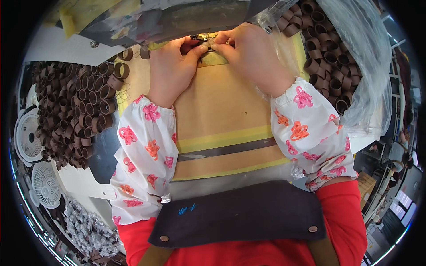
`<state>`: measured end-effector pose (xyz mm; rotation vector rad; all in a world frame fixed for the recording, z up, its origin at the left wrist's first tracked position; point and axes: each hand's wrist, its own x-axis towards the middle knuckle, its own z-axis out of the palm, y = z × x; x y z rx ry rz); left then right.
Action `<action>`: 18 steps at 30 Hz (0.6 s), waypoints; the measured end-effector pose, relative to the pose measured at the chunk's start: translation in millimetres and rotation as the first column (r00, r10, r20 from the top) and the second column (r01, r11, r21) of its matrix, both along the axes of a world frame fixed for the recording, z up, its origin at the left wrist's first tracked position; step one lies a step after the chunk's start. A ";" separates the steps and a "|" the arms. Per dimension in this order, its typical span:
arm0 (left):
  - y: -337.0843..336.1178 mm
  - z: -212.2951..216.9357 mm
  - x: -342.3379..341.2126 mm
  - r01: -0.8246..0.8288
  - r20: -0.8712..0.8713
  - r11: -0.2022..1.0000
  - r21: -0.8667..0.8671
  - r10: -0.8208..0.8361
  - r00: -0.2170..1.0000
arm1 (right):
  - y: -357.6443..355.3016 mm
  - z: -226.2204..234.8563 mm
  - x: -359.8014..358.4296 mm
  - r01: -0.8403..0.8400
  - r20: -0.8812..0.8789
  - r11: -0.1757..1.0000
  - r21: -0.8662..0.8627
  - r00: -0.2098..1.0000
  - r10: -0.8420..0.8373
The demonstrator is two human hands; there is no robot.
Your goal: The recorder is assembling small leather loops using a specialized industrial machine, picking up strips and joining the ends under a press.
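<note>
My left hand and my right hand meet at the top middle, under the dark body of what looks like a sewing machine. Thumb and fingers of each hand are pinched together close to small lit metal parts. A small dark piece shows between the fingertips, mostly covered by them, so I cannot make out its kind. Below the fingers lies a tan work surface edged with yellow tape. Loose dark threads lie left of my left wrist.
Brown ring-shaped bands form a large pile at left. More brown bands lie at right beside crumpled clear plastic. White fans and a heap of clear wrapped items are at the lower left.
</note>
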<state>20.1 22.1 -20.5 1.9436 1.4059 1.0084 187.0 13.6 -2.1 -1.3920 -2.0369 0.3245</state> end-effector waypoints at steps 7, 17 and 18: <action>0.3 5.4 0.3 0.017 -0.139 0.992 0.123 0.000 0.990 | 2.4 -7.6 4.9 -0.048 -0.120 0.995 0.088 0.991 0.058; -28.5 25.3 -11.3 0.261 -0.185 0.965 -0.027 -0.262 0.947 | -38.3 5.3 12.4 -0.196 -0.252 0.976 -0.091 0.953 0.168; -27.9 21.6 -8.7 0.252 -0.191 0.967 -0.030 -0.253 0.949 | -38.1 5.8 8.8 -0.162 -0.268 0.980 -0.112 0.955 0.127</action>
